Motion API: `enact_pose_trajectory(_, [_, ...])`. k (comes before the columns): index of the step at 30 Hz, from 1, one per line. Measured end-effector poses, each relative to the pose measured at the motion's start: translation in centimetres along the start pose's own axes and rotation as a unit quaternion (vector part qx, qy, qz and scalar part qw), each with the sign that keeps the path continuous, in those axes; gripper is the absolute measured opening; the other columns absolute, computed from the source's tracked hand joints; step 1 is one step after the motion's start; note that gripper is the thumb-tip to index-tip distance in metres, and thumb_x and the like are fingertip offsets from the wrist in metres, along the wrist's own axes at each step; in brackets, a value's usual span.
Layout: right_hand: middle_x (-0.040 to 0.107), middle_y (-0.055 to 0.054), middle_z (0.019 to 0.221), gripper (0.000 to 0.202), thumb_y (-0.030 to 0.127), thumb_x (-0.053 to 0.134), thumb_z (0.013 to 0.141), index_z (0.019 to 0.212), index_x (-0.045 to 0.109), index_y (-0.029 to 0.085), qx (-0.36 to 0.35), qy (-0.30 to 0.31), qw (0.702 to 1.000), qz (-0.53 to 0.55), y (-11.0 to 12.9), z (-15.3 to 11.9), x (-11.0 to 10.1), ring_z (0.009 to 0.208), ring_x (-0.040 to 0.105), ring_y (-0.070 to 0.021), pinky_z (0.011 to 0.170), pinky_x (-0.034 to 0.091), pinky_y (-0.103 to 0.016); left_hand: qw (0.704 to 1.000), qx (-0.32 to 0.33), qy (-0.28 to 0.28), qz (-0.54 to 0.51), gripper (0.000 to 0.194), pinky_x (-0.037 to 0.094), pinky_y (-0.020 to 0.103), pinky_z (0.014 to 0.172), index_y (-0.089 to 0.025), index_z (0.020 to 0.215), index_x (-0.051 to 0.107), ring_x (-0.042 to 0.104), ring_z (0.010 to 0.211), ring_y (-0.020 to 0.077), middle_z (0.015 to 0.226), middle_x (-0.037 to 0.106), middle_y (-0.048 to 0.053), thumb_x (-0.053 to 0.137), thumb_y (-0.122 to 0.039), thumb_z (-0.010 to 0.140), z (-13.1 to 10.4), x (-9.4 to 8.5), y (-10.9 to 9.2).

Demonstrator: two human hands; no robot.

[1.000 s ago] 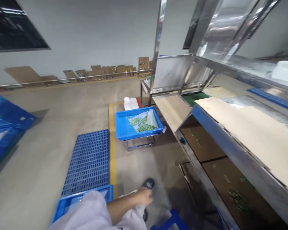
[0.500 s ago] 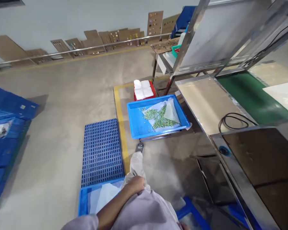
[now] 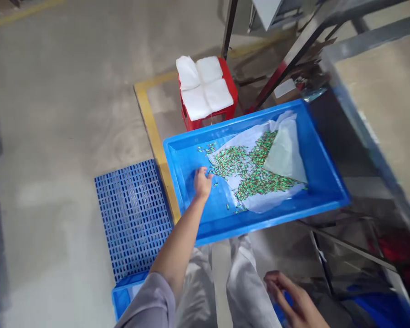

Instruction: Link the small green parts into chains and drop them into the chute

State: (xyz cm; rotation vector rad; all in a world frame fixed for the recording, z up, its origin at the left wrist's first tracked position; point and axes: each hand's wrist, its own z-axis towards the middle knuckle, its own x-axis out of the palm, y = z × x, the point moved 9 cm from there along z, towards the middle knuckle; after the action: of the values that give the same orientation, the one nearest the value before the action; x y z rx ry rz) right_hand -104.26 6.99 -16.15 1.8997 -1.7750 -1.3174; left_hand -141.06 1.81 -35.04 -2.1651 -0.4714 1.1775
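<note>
A blue tray stands in front of me, holding a white sheet and many small green-and-red pieces. One corner of the sheet is folded over some of the pieces. Inside the tray's left part is my left hand, low over the bottom beside a few loose pieces. Its thumb and forefinger are apart, and I see nothing between them. My right hand hangs below the tray's near edge, slightly blurred, with loosely bent fingers and no visible object in it.
Behind the tray, a red stool carries tied white bundles. A blue slatted pallet lies left on the floor, with another blue tray at its near end. A worktable with metal legs borders the right side.
I am closer to the tray, and the view has tilted down. My left hand has gone from my body into the tray. The right hand has come further into view.
</note>
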Motion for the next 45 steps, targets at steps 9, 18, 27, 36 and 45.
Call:
enact_pose_trajectory(9, [0.079, -0.009, 0.103, 0.024, 0.034, 0.048, 0.112, 0.112, 0.07, 0.024, -0.162, -0.012, 0.981, -0.101, 1.9, 18.4, -2.0, 0.094, 0.08, -0.0243, 0.086, 0.067, -0.034, 0.99, 0.078, 0.088, 0.071, 0.02, 0.064, 0.044, 0.099, -0.017, 0.114, 0.076, 0.075, 0.104, 0.0214, 0.116, 0.078, 0.008, 0.069, -0.035, 0.108, 0.9, 2.7, 1.3])
enact_pose_trajectory(18, [0.05, -0.02, 0.166, 0.054, 0.023, 0.066, 0.107, 0.158, 0.052, 0.017, -0.068, -0.119, 0.925, -0.355, -4.3, 33.2, -15.1, 0.154, 0.048, -0.04, 0.126, 0.043, -0.065, 0.988, 0.105, 0.049, 0.1, 0.028, 0.053, 0.056, 0.116, -0.02, 0.129, 0.073, 0.064, 0.132, 0.03, 0.142, 0.069, 0.012, 0.073, -0.032, 0.104, 2.8, 4.5, -3.9])
enact_pose_trajectory(27, [0.071, -0.012, 0.137, 0.031, 0.034, 0.073, 0.107, 0.132, 0.071, 0.016, 0.019, -0.09, 0.842, -0.531, -6.0, 36.0, -24.8, 0.125, 0.07, -0.0297, 0.108, 0.06, -0.054, 0.987, 0.009, -0.035, 0.157, 0.021, 0.061, 0.048, 0.102, -0.016, 0.114, 0.073, 0.072, 0.112, 0.0247, 0.12, 0.074, 0.009, 0.072, -0.036, 0.105, 3.9, 5.8, -3.0])
enact_pose_trajectory(36, [0.067, -0.015, 0.144, 0.038, 0.037, 0.074, 0.106, 0.138, 0.068, 0.016, -0.03, -0.093, 0.845, -0.526, -3.6, 33.2, -22.7, 0.126, 0.069, -0.0306, 0.106, 0.062, -0.053, 0.978, 0.064, -0.019, 0.2, 0.043, 0.051, 0.059, 0.118, -0.019, 0.149, 0.063, 0.059, 0.143, 0.0352, 0.157, 0.06, 0.017, 0.066, -0.03, 0.107, 0.2, 3.6, -4.9])
enact_pose_trajectory(45, [0.051, -0.016, 0.165, 0.055, 0.041, 0.07, 0.108, 0.157, 0.055, 0.021, -0.055, -0.127, 0.88, -0.454, -4.3, 42.4, -19.3, 0.146, 0.056, -0.038, 0.119, 0.051, -0.064, 0.964, 0.154, 0.07, 0.204, 0.07, 0.026, 0.064, 0.137, -0.029, 0.165, 0.053, 0.025, 0.171, 0.041, 0.183, 0.033, 0.013, 0.074, -0.025, 0.098, -0.7, 11.5, -8.2])
